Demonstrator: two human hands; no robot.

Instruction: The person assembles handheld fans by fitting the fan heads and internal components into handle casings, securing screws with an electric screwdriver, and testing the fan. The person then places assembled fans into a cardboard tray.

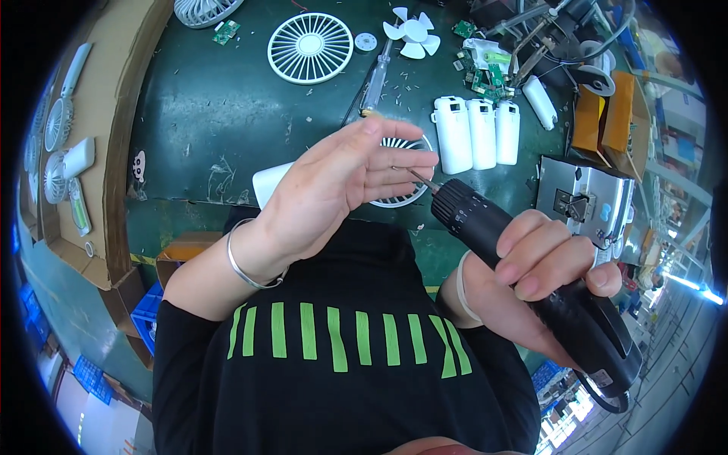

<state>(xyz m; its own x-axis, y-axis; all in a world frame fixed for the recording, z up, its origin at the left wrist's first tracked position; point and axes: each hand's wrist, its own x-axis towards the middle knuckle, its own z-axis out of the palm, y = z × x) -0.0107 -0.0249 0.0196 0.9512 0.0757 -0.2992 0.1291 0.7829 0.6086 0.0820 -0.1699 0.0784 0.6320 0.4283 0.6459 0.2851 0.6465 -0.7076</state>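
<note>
The black screwdriver point(474, 220) is gripped by the right hand point(552, 259), the left hand point(322, 178) unfolded; bare table point(197, 114) is edged by cardboard point(114, 152).

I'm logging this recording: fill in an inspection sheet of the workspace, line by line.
Surface: dark green mat, scattered with small bits.
Job's things: black electric screwdriver, its bit pointing toward the left grip; white slatted grille, partly hidden by that grip.
Clutter: large round grille, white fan blade, clear-handled screwdriver, green circuit boards, white casings.
Grips: left grip open, fingers extended, nothing seen held; right grip closed around the black electric screwdriver.
Cables: black cord looping at the electric screwdriver's rear end.
Surroundings: cardboard box at left, holding white fans; blue crate at lower left; orange box at right.
</note>
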